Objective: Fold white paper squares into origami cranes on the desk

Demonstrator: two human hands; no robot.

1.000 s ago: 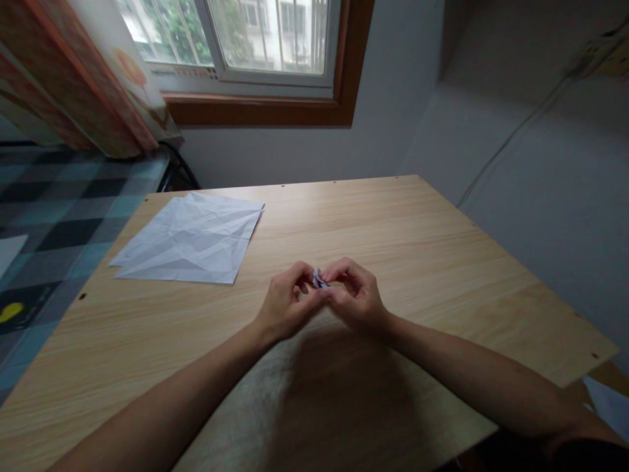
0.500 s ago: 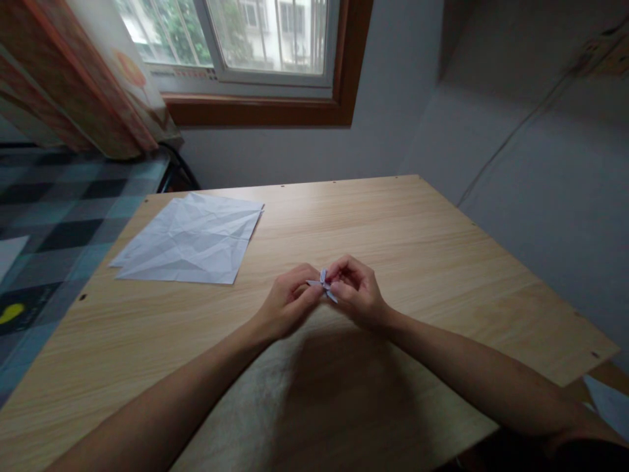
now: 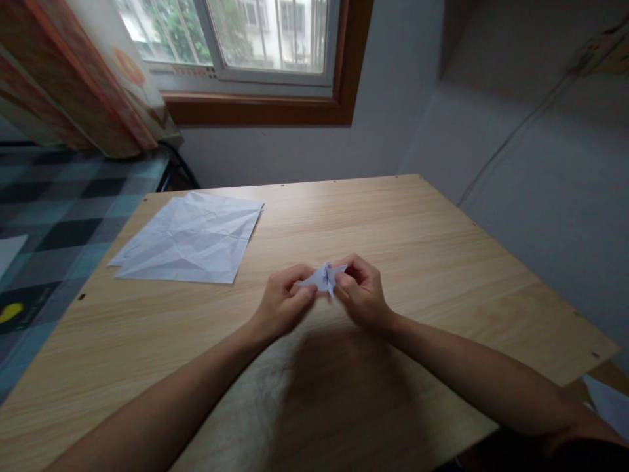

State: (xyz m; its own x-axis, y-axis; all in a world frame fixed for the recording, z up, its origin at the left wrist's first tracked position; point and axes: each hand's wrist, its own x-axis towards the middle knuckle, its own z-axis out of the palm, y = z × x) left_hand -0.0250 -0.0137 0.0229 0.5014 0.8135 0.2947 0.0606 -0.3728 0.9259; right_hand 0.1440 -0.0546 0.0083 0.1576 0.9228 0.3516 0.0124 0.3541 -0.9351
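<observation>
A small white folded-paper figure (image 3: 322, 278) is spread between my two hands above the wooden table (image 3: 373, 229). It has pointed flaps to the left and right and a narrow tip pointing down, much like an origami crane. My left hand (image 3: 287, 298) pinches its left flap between thumb and fingers. On the other side, my right hand (image 3: 361, 292) grips the right flap the same way. The fingertips behind the paper are partly hidden.
Creased white paper sheets (image 3: 191, 239) lie stacked at the table's far left. Beyond the left edge is a bed or table with a checked cloth (image 3: 69, 233). A window (image 3: 270, 39) and walls stand behind. Another white paper (image 3: 609, 400) shows at the lower right.
My hands have drawn slightly apart. The folded paper, seen narrow and edge-on before, now shows its flaps spread wide to both sides. The stacked sheets have not moved.
</observation>
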